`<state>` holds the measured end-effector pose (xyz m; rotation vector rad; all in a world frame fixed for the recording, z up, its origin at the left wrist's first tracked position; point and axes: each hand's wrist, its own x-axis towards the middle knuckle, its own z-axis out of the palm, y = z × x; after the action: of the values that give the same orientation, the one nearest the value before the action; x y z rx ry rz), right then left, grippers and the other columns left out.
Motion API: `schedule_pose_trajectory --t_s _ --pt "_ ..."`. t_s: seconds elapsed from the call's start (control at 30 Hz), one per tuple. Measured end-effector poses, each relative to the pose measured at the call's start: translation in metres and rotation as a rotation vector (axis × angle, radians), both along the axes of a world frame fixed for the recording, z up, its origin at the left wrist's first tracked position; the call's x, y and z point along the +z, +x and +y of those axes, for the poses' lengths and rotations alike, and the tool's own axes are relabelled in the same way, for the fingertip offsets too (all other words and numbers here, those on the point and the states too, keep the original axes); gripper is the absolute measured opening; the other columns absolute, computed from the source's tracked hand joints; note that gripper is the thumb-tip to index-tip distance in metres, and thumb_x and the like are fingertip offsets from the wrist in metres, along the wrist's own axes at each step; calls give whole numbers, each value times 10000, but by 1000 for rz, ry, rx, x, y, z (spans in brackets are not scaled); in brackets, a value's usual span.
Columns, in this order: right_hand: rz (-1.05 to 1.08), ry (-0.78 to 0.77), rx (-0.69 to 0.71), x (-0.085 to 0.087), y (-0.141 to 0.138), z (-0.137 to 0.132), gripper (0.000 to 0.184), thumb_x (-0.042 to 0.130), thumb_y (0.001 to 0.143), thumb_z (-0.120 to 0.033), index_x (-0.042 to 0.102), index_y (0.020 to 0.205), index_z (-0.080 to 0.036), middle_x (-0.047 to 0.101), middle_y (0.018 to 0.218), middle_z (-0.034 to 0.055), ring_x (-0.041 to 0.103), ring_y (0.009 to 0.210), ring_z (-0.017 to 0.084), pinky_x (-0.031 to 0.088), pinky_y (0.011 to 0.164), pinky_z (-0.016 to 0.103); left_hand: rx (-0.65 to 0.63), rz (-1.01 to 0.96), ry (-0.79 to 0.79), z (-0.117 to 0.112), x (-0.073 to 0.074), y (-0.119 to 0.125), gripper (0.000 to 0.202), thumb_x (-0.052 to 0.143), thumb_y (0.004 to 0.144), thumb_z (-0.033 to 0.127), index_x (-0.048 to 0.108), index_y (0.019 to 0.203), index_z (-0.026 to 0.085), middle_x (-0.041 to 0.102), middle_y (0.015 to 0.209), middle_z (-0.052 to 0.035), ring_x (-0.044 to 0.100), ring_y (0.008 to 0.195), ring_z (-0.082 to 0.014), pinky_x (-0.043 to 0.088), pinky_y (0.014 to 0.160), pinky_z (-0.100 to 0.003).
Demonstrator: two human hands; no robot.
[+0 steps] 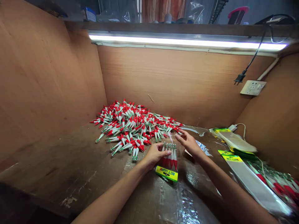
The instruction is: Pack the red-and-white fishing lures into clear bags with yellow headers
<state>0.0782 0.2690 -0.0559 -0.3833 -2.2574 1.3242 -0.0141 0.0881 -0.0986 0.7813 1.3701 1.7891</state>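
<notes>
My left hand grips a clear plastic bag of red-and-white squid lures, its thumb lying across the front. Inside, several lures stand side by side, green hook crowns toward the bag's far end. A yellow-green header card printed "BCT LURE" faces the near side, upside down to me. At the far end, my right hand has its thumb and forefinger at the corner of the transparent flap, seemingly pinching it. Just beyond both hands lies a big pile of loose red-and-white lures.
To the right lie flat bags with yellow-green headers and a heap of packed lures. A blue-and-white printed paper is behind my right forearm. A plug hangs by the wall socket. Wooden walls enclose the bench under a tube light.
</notes>
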Motion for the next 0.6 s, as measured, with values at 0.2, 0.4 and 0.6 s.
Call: schedule_pose_trajectory --t_s 0.2,0.4,0.6 --pt "-151 -312 329 -8 2 -4 452 726 775 -597 747 886 -159 688 817 51 564 680 150 445 646 270 70 32 -23 0 6 0 517 835 675 538 756 947 105 699 822 -45 580 670 -127 406 604 -212" --pt "-105 -278 303 -6 1 -9 420 715 804 -549 759 906 -144 683 772 33 523 642 126 405 624 259 172 -30 8 3 -1 -4 518 828 645 597 734 762 102 629 650 5 492 546 -92 355 544 -217" --pt "-77 -327 306 -11 1 -10 375 830 705 -452 736 900 -146 686 795 17 560 676 123 434 657 255 223 -107 17 3 -6 -8 443 883 606 507 732 764 121 670 677 -15 559 568 -110 429 588 -234"
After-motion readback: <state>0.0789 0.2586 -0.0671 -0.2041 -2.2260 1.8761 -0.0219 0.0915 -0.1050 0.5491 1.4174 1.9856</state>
